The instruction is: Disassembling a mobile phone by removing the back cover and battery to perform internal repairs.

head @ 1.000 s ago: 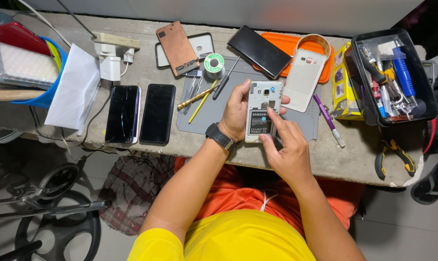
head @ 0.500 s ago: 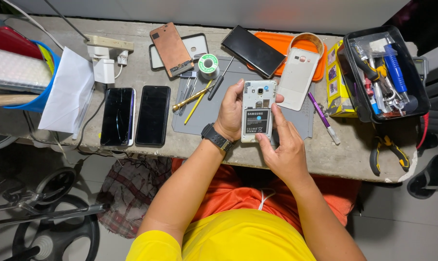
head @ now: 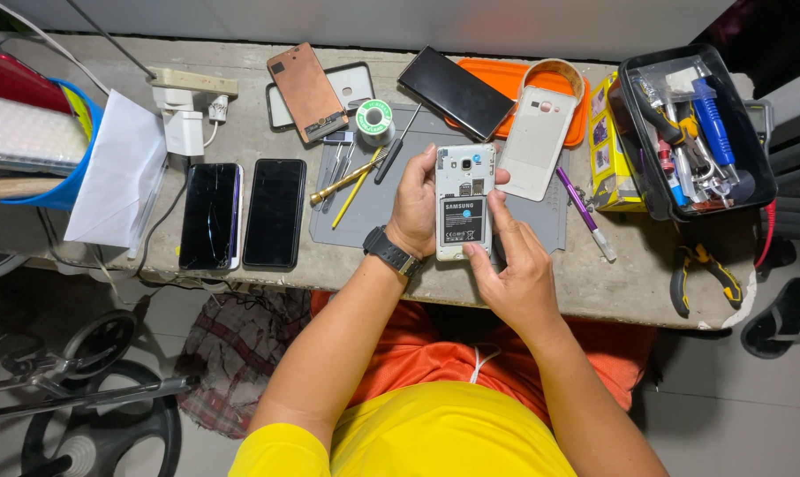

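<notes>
The left hand [head: 415, 205] wraps around the left side of a white smartphone with its back cover off and dark battery exposed [head: 464, 203], fingers closed on its edge. The right hand [head: 515, 269] clamps the phone's lower right corner, thumb lying along the right side beside the battery. The phone is held just above a grey rubber work mat [head: 550, 221] near the front edge of the concrete table [head: 241, 115]. A white plastic back cover [head: 536, 146] lies on the mat just right of the phone. Two black-screened phones [head: 241, 215] lie side by side toward the table's left front. A black toolbox of tools [head: 696, 128] stands at the right back corner.
</notes>
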